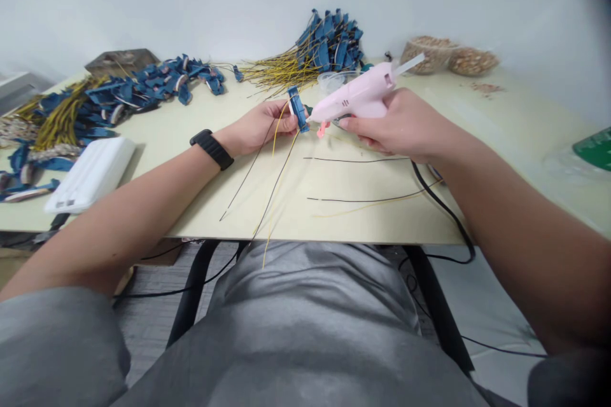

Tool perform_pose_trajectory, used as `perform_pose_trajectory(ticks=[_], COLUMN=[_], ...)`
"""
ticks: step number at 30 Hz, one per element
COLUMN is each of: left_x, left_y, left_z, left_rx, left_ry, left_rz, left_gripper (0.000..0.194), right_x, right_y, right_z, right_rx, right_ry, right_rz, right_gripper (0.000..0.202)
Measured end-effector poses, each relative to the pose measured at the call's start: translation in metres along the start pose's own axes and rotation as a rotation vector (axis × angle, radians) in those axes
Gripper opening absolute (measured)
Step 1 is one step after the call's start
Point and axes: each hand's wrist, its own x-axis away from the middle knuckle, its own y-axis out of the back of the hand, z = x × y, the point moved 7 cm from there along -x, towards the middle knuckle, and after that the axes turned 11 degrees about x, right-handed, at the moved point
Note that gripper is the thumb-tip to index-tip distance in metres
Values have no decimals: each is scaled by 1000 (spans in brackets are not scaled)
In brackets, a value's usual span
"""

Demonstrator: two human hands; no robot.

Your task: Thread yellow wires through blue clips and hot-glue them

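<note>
Between the fingers of my left hand (272,124) is a small blue piece (297,109) with yellow and black strings trailing from it toward the table's front edge. My right hand (398,124) grips a pink hot glue gun (356,95), a clear glue stick poking out of its back end. The gun's nozzle points left and is at the lower part of the blue piece; whether they touch I cannot tell. A coral-coloured part (323,130) shows under the nozzle. My right fingers hide most of the gun's handle.
Blue pieces with yellow strings lie in a bundle (329,44) at the back and a heap (138,89) on the left. A white power bank (90,173) sits front left. Bowls of small tan bits (426,54) stand back right. A black cable (446,210) hangs below my right wrist.
</note>
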Motion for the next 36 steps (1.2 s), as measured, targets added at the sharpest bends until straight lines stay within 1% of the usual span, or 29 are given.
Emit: perform_pose_trajectory(ticks=[9,13,17,21,24,27,30,36], left_x=[0,-1,-1,-1,-1,-1,-1,0], left_y=[-1,1,1,1,0,0,0,-4], left_z=[0,1,1,0,0,0,-1,-3], left_rx=[-2,-12,-12,4,26,51,76,76], left_ry=[-9,-8,-6,-7,-8,10,36,62], left_rz=[23,10,16,16,16,-9,-33,-14], left_gripper=[58,61,63,60,62,62,57,56], right_x=[1,1,1,3,4,5,5,6], right_y=[1,2,2,2,2,2,2,2], right_z=[2,2,0,3,2,1,0,1], right_rx=[17,31,34,20,35,34,51,65], right_ry=[6,6,-20,9,8,8,11,23], right_rz=[7,-6,1,11,14,29,28,39], right_gripper=[40,43,42,45,42,40,39,43])
